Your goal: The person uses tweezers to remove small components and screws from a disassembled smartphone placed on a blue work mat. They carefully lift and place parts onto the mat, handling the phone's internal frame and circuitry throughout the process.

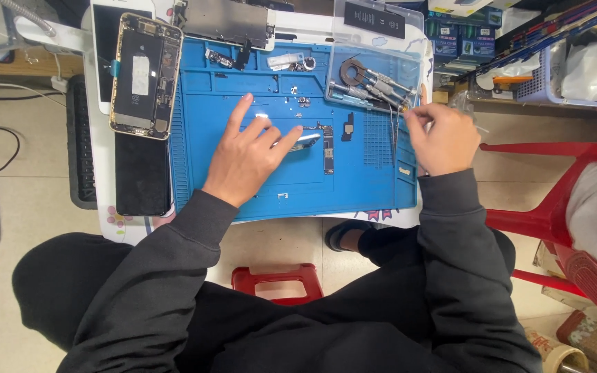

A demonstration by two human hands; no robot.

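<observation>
My left hand [249,153] lies flat on the blue work mat [209,103], fingers spread, fingertips touching a small metal phone part [307,141]. Beside that part lies a narrow circuit board [328,148]. My right hand [441,138] is curled at the mat's right edge, pinching thin tweezers [395,128] that point down at the mat. An opened phone body [146,74] with its insides showing lies at the left edge, over a dark screen panel [143,176].
A clear plastic tray [374,76] with screwdrivers and a round part sits at the mat's top right. Small screws and brackets are scattered along the top of the mat. A red chair [554,207] stands right, a red stool [278,282] below the table.
</observation>
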